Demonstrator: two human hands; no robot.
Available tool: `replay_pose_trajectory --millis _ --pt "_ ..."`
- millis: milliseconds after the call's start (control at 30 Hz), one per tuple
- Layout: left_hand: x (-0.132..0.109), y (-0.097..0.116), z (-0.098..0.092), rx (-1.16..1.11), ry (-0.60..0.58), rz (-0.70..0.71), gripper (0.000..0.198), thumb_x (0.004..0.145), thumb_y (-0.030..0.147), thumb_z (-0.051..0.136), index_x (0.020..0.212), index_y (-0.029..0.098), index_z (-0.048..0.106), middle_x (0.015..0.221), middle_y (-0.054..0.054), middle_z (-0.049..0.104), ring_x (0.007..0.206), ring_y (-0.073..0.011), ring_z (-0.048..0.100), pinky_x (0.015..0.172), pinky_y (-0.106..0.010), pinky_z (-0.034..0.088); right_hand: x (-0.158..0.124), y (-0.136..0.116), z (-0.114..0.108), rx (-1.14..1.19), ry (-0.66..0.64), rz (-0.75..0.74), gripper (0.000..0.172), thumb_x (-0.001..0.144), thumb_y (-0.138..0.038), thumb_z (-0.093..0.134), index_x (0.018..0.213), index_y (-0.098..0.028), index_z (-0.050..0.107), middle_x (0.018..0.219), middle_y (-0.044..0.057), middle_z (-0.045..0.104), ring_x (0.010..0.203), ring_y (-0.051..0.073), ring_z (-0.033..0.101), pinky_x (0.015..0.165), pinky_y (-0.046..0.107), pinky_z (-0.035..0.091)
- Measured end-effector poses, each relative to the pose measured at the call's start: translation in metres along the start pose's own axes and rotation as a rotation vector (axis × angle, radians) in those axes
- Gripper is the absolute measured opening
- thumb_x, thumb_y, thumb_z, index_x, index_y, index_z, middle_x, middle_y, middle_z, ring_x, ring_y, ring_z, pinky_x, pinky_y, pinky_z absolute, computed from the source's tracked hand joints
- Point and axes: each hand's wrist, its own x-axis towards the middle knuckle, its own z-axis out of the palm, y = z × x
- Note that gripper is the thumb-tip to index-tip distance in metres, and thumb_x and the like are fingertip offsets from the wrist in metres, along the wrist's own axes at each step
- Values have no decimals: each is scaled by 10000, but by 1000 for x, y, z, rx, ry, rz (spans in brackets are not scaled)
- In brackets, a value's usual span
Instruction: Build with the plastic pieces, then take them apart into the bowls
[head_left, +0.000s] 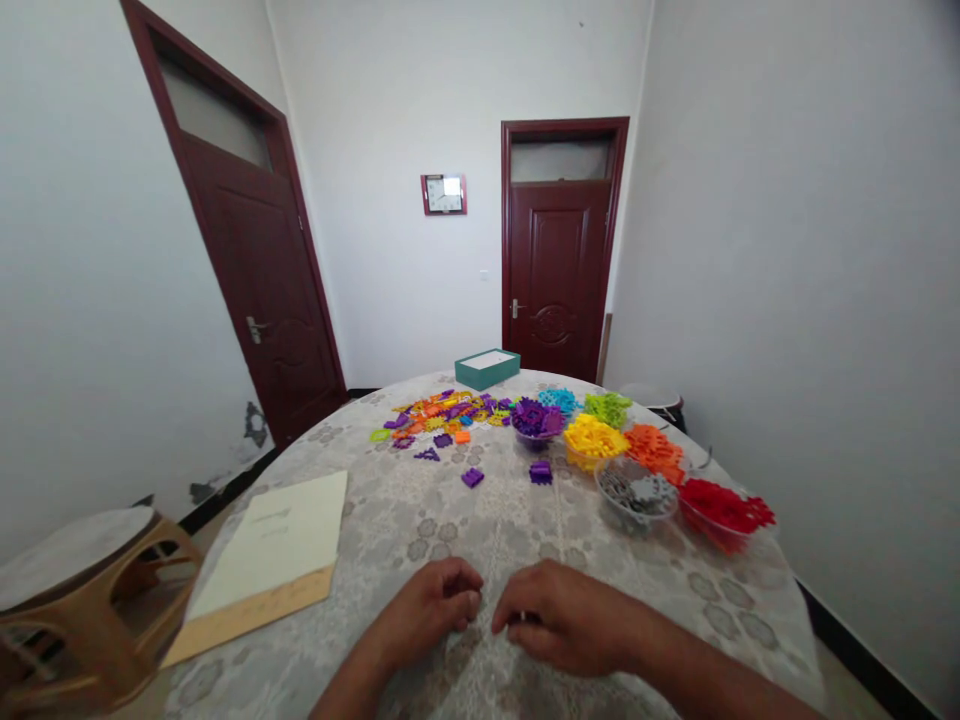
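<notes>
Above the near part of the patterned tablecloth (480,530), my left hand (433,612) is loosely curled, a gap showing between thumb and fingers, and I see nothing in it. Just to its right, my right hand (559,618) has bent fingers pointing toward the left one, also with no object visible. A narrow strip of cloth separates the two hands. Beyond them, two purple plastic pieces, one on the left (472,478) and one on the right (540,472), lie apart. They are the nearest loose pieces to my hands.
A mixed pile of colourful plastic pieces (442,410) spreads behind. Clear bowls of sorted pieces stand right: purple (537,422), yellow (594,440), grey (637,492), red (726,512), with orange (654,452), green and blue groups behind. A green box (487,370) and paper sheet (277,530) also lie there.
</notes>
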Motion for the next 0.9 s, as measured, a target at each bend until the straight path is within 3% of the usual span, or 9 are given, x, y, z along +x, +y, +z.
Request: replay_pose_trajectory --millis 133,233,367,533,700,800,900 --pt "-23 25 -4 348 -35 8 284 806 266 587 1023 212 763 1055 -64 789 983 -263 690 823 -334 483 35 -3 37 60 -172 -187 252 857 -214 653 1071 -218 787 986 20 805 876 179 741 815 243 525" --pt "-65 33 -3 594 75 -65 252 876 296 554 1008 239 761 1045 -82 785 975 -280 695 831 -353 479 43 2 65 104 -201 -271 219 854 -214 642 1022 -218 783 961 4 800 871 171 735 796 229 518" --pt "-150 27 10 777 179 -199 211 922 318 538 998 273 730 1003 -82 775 935 -277 708 836 -367 490 32 2 93 166 -96 -268 229 883 -194 602 1048 -198 761 960 36 783 894 183 725 832 260 517" --pt "-269 18 45 791 267 -528 286 955 468 524 945 311 763 989 -91 795 912 -308 750 824 -400 565 18 2 101 169 -74 -251 179 965 -210 543 992 -194 720 922 59 736 844 191 683 783 296 495" --pt "-378 29 78 806 489 -863 527 891 645 576 1279 341 765 1330 -103 753 1234 -394 697 1106 -508 527 12 7 103 132 -94 -288 218 1016 -226 482 980 -217 697 903 62 712 831 201 664 763 316 487" --pt "-441 38 99 761 491 -997 624 893 667 574 1405 333 698 1435 -80 692 1309 -369 659 1171 -473 483 11 15 106 141 -75 -301 242 1029 -265 471 968 -233 704 890 65 711 791 204 661 738 329 496" --pt "-497 42 133 746 504 -1110 619 880 677 581 1398 361 700 1449 -65 677 1323 -363 651 1164 -479 496 11 22 111 152 -60 -325 253 1027 -301 474 965 -247 713 886 66 713 772 210 662 714 341 500"
